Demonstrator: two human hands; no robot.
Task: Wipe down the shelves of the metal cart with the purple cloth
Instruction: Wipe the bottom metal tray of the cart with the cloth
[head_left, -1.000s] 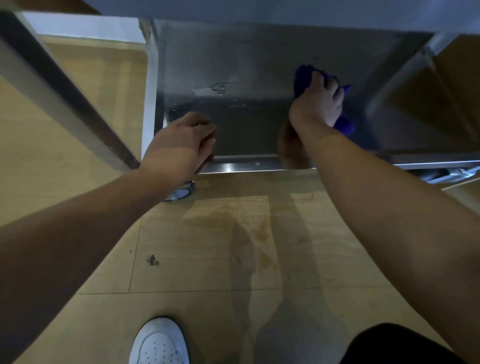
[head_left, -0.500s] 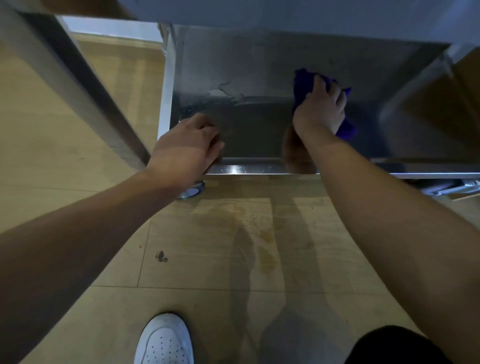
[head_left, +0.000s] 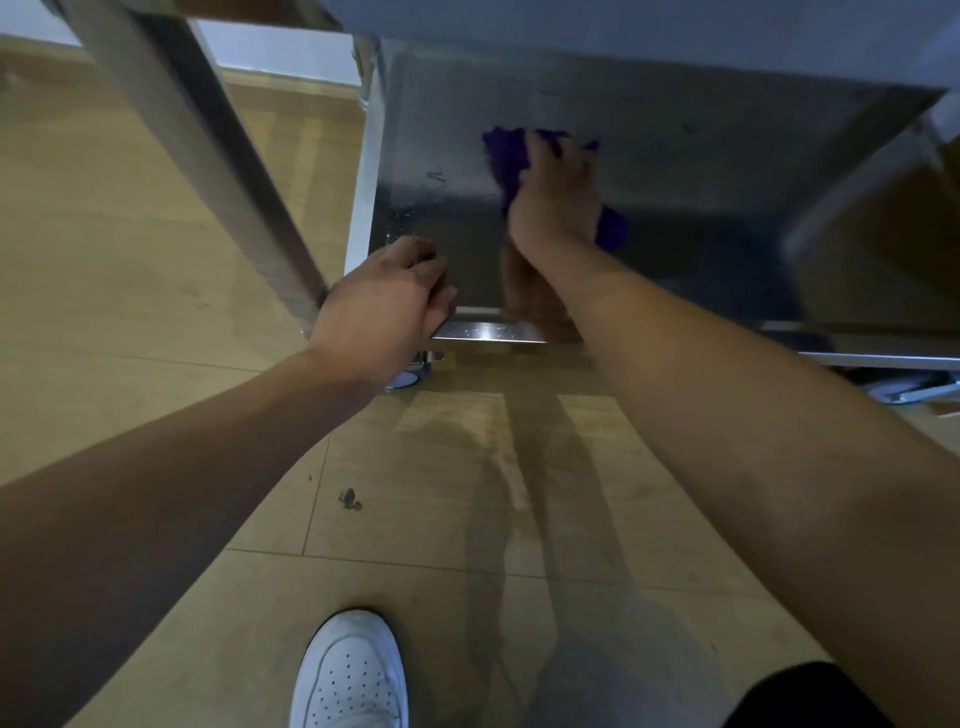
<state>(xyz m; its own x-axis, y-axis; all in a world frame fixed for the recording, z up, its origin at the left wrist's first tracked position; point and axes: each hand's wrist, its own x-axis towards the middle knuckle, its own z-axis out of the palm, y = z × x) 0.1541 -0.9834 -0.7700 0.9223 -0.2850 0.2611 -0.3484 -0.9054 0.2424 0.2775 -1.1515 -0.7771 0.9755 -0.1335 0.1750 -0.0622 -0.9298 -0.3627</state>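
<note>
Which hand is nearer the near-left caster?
Left. Left hand grips the shelf right above the caster; right hand holds the cloth farther back on the shelf.

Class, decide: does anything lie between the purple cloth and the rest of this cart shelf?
Nothing visible does. The right hand holds the purple cloth on the shelf; only bare metal shows around it, and the left hand grips the front rim.

Bare forearms, a white perforated shoe (head_left: 349, 675), dark shorts (head_left: 810, 699).

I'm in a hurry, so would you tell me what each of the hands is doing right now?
Left hand: closed, gripping the front rim of the shelf.
Right hand: closed, holding the purple cloth.
</note>
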